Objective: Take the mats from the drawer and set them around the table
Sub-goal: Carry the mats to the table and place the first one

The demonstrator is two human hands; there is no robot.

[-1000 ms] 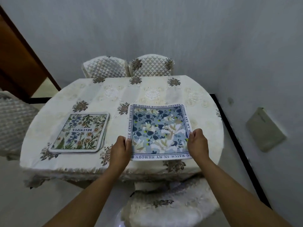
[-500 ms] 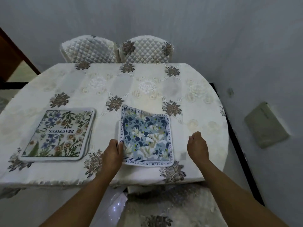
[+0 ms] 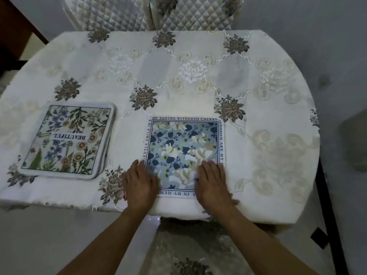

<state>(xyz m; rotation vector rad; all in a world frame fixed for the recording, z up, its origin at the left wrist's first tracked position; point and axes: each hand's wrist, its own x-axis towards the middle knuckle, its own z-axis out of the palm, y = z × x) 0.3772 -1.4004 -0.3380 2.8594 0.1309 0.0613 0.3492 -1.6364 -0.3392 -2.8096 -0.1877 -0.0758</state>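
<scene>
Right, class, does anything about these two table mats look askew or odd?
Only the floral mat on the left: its word BEAUTIFUL reads upside down from this side. The blue mat lies flat and square, with the left hand and right hand flat on it.

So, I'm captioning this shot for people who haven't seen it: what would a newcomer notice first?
The blue mat at the near edge of the embroidered tablecloth, with the left hand and right hand flat on its near corners. To its left lies a floral mat printed BEAUTIFUL, apparently on top of a stack.
</scene>
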